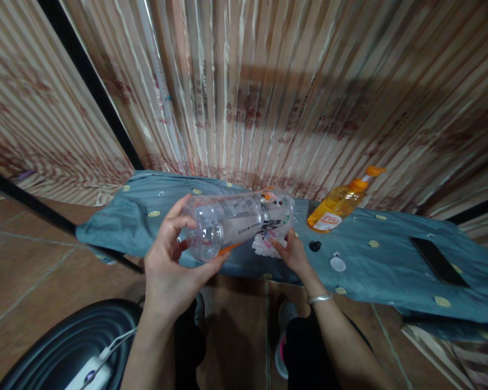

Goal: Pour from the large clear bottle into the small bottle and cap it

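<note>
The left hand (173, 257) is clamped on one clear container (242, 222) over the table (394, 265); the right hand's (296, 253) grip I cannot tell. One pump bottle (336, 207) stands near the far edge, one phone (437, 261) near the right.

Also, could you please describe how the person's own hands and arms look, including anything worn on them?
The left hand and right hand are both bare, without gloves. No sleeve shows on the left forearm or the right forearm. A narrow, shiny, silver-coloured bracelet circles the right wrist. Some fingers are hidden, so rings cannot be ruled out.
</note>
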Motion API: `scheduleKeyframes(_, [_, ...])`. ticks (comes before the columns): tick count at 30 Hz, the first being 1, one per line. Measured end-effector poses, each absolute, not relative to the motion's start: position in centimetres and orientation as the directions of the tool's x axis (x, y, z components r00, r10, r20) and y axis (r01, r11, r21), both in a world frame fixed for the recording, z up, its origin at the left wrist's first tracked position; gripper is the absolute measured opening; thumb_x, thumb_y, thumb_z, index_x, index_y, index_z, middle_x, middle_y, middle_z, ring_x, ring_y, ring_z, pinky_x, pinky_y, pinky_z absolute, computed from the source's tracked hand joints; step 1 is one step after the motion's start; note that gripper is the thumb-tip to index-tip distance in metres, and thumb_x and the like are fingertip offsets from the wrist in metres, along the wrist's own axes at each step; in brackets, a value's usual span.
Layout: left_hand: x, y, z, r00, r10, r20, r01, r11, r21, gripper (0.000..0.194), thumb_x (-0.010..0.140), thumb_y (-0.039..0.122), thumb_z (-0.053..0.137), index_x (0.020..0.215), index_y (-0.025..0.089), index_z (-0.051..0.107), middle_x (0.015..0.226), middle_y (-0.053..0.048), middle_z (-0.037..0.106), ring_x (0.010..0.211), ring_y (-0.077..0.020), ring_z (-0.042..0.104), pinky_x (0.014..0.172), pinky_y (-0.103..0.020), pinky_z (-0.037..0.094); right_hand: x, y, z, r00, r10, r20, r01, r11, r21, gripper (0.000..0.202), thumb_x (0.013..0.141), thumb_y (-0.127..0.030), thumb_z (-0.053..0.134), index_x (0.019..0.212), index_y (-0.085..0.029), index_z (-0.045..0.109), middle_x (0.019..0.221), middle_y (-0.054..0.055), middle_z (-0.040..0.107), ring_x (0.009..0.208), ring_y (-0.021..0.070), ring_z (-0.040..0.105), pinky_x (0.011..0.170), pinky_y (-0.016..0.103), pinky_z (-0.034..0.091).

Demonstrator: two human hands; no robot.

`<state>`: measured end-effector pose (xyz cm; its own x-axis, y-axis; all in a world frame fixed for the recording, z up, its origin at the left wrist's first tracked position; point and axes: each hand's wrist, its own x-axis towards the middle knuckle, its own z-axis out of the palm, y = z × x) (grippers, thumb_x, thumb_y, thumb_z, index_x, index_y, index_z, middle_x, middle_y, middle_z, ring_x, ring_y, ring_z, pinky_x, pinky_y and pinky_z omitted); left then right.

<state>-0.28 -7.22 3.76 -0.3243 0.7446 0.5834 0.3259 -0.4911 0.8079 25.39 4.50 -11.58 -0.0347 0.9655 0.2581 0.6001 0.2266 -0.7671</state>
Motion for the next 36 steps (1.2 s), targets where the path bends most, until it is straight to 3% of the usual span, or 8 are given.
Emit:
scheduleKeyframes(25, [-0.36, -7.02, 3.39, -0.296, 0.722, 0.626, 0.314, -0.545, 0.777, 0.054, 0.056, 0.020, 0.087, 0.100, 0.028, 0.057, 0.148, -0.008, 0.051, 0.135, -0.0302, 0.052, 0.072, -0.031, 0.065, 25.42, 4.45, -11.42, -0.030, 0.954, 0.298, 0.604, 0.254, -0.755, 0.038, 0.079, -0.049, 0.063, 0.103, -0.021, 0.053, 0.091, 0.010, 0.073, 0.083, 0.0292, 0.069, 0.071, 0.042, 0.055])
scheduleKeyframes(36, [-0.05, -7.03, 3.65, -0.298, 0.735, 0.609, 0.300, -0.534, 0.791, 0.053, 0.058, 0.018, 0.085, 0.101, 0.027, 0.056, 0.151, -0.008, 0.048, 0.136, -0.0335, 0.050, 0.078, -0.040, 0.066, 25.60, 4.41, -11.38, -0.025, 0.961, 0.275, 0.635, 0.228, -0.738, 0.038, 0.078, -0.044, 0.063, 0.107, -0.022, 0.052, 0.096, 0.009, 0.072, 0.088, 0.0296, 0.069, 0.079, 0.047, 0.056])
